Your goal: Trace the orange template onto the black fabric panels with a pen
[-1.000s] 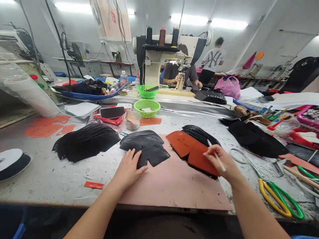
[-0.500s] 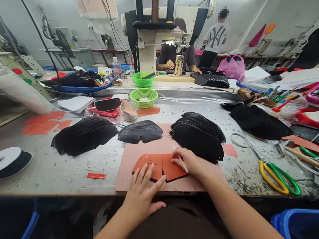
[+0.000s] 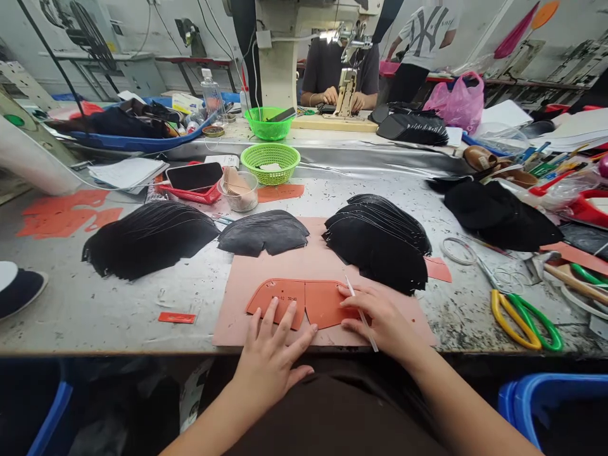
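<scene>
An orange template (image 3: 327, 304) with printed marks and a notch in its lower edge lies on a pink board (image 3: 232, 323) at the table's front. My left hand (image 3: 273, 351) rests with spread fingers on the template's lower left part. At its right end is my right hand (image 3: 387, 320), thumb and fingertips at the template's edge, a thin white pen-like stick (image 3: 361, 316) held slanting among the fingers. Behind the board sit a small stack of black leather pieces (image 3: 263, 231) and two larger black stacks, one left (image 3: 149, 244) and one right (image 3: 380, 247).
Scissors (image 3: 522, 316) with yellow and green handles lie at right. Green baskets (image 3: 270, 166), a phone (image 3: 194, 176) and a clear tub (image 3: 239, 191) stand farther back. Across the table a co-worker's hands (image 3: 344, 98) are at a sewing machine (image 3: 278, 76).
My right hand has shifted slightly right, and the stick with it. Black edges that showed under the template's lower side are no longer visible. The view has tilted downward.
</scene>
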A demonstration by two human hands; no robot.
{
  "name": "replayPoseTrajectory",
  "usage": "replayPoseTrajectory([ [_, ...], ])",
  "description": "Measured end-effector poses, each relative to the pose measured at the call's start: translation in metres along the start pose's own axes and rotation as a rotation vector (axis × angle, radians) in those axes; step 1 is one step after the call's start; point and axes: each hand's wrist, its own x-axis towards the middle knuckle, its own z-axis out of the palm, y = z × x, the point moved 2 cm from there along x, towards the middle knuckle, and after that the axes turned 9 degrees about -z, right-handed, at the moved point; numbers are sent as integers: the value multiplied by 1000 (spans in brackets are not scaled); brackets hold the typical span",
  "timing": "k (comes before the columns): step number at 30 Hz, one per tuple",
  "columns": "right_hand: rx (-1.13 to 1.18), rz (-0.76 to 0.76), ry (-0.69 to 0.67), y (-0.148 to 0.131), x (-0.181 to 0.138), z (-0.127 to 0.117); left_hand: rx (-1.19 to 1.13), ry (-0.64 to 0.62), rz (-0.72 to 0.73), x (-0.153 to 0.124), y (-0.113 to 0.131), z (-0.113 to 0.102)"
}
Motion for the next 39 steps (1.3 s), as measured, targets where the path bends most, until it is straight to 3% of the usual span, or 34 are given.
replayPoseTrajectory([
  [8, 97, 19, 73, 3, 0, 0, 11, -39, 21, 2, 1, 5],
  [13, 150, 136, 310, 14, 1, -17, -1, -30, 11, 5, -1, 7],
  [17, 148, 216, 384, 18, 1, -24, 33, -7, 53, 7, -4, 9],
  [23, 190, 144, 421, 14, 5, -27, 77, 1, 101, 6, -9, 13],
  [32, 293, 228, 385, 8, 15, -12, -67, 53, -24, 6, -2, 14],
  [39, 186, 252, 172, 10, 30, -4, -48, 38, -25, 5, -4, 16],
])
